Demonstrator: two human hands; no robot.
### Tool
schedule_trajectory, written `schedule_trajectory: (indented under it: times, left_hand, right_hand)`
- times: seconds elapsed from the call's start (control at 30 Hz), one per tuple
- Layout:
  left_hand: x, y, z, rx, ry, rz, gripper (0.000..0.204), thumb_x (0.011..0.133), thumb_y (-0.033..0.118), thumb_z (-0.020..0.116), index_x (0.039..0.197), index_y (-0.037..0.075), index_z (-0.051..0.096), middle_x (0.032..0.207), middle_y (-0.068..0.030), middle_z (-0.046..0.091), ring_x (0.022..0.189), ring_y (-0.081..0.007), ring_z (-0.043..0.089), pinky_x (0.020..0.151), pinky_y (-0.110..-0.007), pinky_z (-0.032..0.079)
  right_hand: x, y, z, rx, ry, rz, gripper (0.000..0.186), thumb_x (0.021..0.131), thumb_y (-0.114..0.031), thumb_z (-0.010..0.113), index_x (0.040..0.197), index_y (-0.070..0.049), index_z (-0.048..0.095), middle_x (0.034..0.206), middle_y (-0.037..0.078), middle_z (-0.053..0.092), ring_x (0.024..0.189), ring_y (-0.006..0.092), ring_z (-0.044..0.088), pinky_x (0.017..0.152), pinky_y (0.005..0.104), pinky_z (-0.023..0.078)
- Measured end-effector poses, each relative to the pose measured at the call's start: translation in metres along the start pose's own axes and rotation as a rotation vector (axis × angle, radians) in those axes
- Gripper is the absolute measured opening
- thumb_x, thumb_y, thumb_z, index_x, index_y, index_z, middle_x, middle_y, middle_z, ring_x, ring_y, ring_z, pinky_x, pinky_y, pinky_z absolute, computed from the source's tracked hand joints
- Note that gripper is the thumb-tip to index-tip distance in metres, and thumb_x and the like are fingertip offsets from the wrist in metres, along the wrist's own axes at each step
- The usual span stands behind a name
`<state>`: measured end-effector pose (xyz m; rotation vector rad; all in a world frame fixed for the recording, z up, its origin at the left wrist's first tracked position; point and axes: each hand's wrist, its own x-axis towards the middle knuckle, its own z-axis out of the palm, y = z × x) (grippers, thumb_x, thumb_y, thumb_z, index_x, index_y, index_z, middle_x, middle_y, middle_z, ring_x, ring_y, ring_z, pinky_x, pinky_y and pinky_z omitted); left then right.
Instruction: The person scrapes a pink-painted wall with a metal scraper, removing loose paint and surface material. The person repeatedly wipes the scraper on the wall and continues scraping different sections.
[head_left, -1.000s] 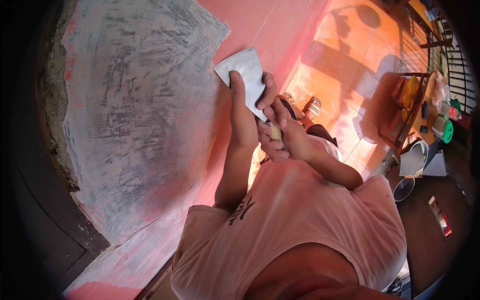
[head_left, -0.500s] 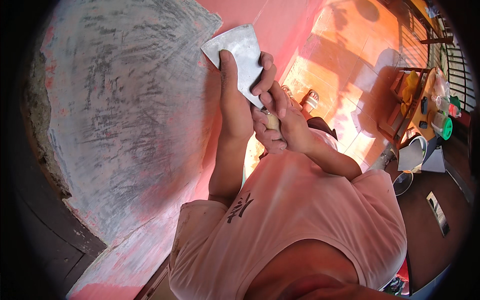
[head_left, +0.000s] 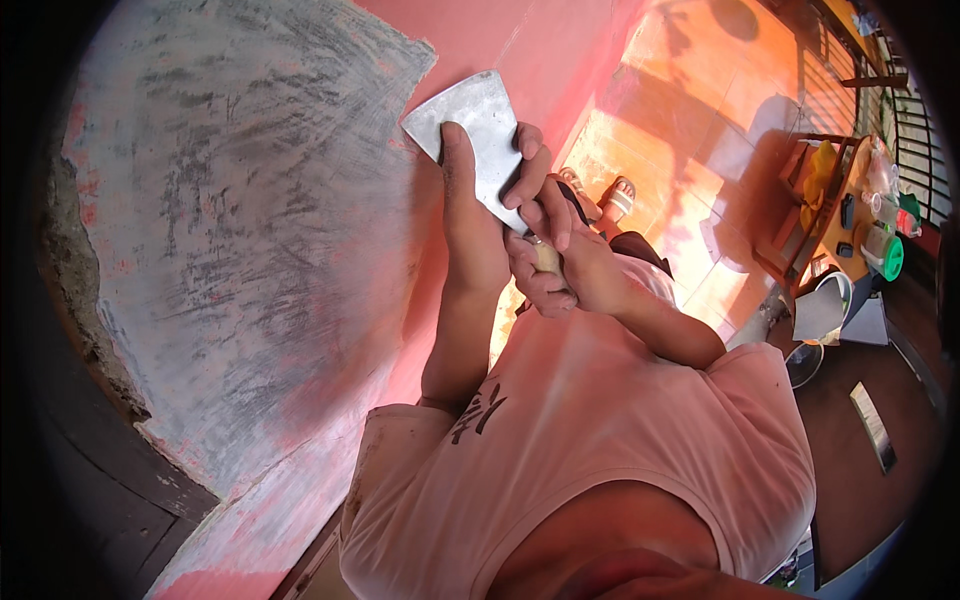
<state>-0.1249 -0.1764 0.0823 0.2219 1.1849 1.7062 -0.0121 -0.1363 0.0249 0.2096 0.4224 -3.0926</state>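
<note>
We press a broad metal scraper blade [head_left: 478,135] flat to the pink wall [head_left: 500,40], its top corner at the edge of the grey, scraped-bare patch [head_left: 230,220]. Our left hand [head_left: 470,215] lies stretched along the blade, fingers pushing it against the plaster; our right hand [head_left: 555,250] is curled tight about the pale handle [head_left: 546,258], some fingers reaching onto the steel. With fingers this close to the blade, we judge a slip on a hard ridge could skin a knuckle or gouge the plaster. Below stand our sandalled feet [head_left: 600,195] on sunlit orange tiles [head_left: 690,120]. Farther right, a wooden table [head_left: 800,230] carries small containers, one with a green lid [head_left: 888,255]; their labels are too small to tell. A white bucket [head_left: 825,305] stands beside it
</note>
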Motion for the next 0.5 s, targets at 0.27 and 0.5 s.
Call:
schedule_trajectory:
  times: [0.27,0.5]
  left_hand:
    - [-0.004,-0.011,-0.003,0.008,0.010,-0.003,0.068,0.096,0.071,0.019,0.087,0.008,0.042,0.053,0.0022,0.028,0.036,-0.0191,0.046,0.049,-0.033,0.047]
    - [0.001,-0.013,-0.010,0.049,0.019,-0.018,0.064,0.097,0.068,0.025,0.086,0.009,0.044,0.053,0.0032,0.030,0.034,-0.0210,0.046,0.050,-0.039,0.047]
  right_hand:
    - [-0.007,-0.002,-0.010,-0.049,-0.013,0.059,0.020,0.094,-0.024,0.037,0.113,-0.015,0.036,0.066,0.004,0.041,0.042,0.0056,0.027,0.035,0.0205,0.021]
    - [0.003,0.012,-0.017,-0.079,0.065,-0.051,0.025,0.098,-0.037,0.047,0.108,-0.015,0.041,0.074,0.005,0.047,0.042,0.0060,0.031,0.033,0.0218,0.024]
